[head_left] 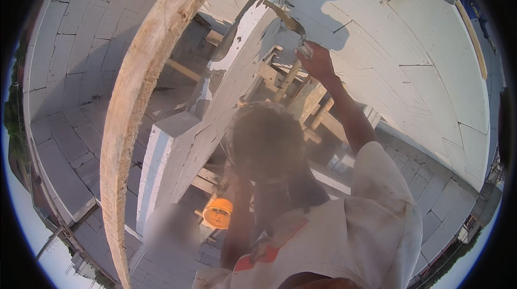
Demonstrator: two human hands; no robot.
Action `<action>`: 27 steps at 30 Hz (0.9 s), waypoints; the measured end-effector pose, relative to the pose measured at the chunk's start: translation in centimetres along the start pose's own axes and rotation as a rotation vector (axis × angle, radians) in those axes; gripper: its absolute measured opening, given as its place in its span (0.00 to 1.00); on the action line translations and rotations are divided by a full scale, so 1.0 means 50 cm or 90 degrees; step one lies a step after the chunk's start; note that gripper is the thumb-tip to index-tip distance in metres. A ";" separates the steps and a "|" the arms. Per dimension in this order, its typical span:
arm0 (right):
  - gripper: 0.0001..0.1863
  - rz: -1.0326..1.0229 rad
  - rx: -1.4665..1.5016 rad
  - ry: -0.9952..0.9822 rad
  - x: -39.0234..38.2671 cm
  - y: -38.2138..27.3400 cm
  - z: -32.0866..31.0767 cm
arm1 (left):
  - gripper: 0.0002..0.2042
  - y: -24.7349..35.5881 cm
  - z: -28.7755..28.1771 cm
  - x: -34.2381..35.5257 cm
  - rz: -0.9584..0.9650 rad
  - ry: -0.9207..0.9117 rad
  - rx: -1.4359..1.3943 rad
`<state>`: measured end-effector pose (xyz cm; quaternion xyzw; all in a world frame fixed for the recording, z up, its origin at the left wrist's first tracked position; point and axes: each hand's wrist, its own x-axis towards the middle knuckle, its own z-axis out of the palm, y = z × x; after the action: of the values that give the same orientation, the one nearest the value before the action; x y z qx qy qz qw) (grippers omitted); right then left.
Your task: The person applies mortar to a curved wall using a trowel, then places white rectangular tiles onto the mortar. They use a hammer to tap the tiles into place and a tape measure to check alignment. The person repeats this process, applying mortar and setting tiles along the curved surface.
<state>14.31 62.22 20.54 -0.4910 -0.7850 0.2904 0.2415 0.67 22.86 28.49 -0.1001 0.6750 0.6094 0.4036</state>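
Observation:
My right hand [316,62] is closed round the handle of a trowel [291,22], its blade smeared with grey mortar. The blade reaches over the top of a narrow wall of white blocks [215,92], where wet mortar [237,30] lies in a thick, uneven patch. My left forearm [238,219] rises toward a round, dark, blurred shape [264,141] in front of my body. That shape hides my left hand, so its fingers and anything in them do not show.
A long, rough timber [129,95] stands close by on the left. Tall white block walls rise at left [64,41] and right [420,73]. Wooden planks [307,100] and an orange bucket [218,213] are lower down. A long wooden handle [472,36] leans at the upper right.

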 end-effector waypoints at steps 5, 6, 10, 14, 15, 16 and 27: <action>0.25 -0.053 -0.147 -0.305 -0.261 -0.058 -0.156 | 0.28 0.007 0.013 0.041 0.027 -0.090 -0.006; 0.24 -0.062 -0.183 -0.366 -0.298 -0.076 -0.163 | 0.29 0.025 0.024 0.038 0.030 -0.087 -0.001; 0.20 -0.032 -0.295 -0.523 -0.377 -0.166 -0.147 | 0.32 0.061 0.044 0.054 0.033 -0.152 0.030; 0.15 0.028 -0.322 -0.463 -0.400 -0.188 -0.044 | 0.32 0.061 0.054 0.072 0.041 -0.203 0.049; 0.14 0.043 -0.339 -0.459 -0.405 -0.191 -0.032 | 0.32 0.066 0.061 0.073 0.063 -0.218 0.053; 0.13 0.017 -0.368 -0.488 -0.416 -0.187 -0.026 | 0.32 0.073 0.070 0.069 0.085 -0.233 0.054; 0.09 -0.183 -0.270 -0.766 -0.426 -0.223 -0.075 | 0.28 0.059 0.072 0.081 0.102 -0.216 0.094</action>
<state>18.33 39.72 28.94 -0.1702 -0.8811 0.3180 -0.3059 -2.34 28.27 28.22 0.0876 0.6458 0.5967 0.4681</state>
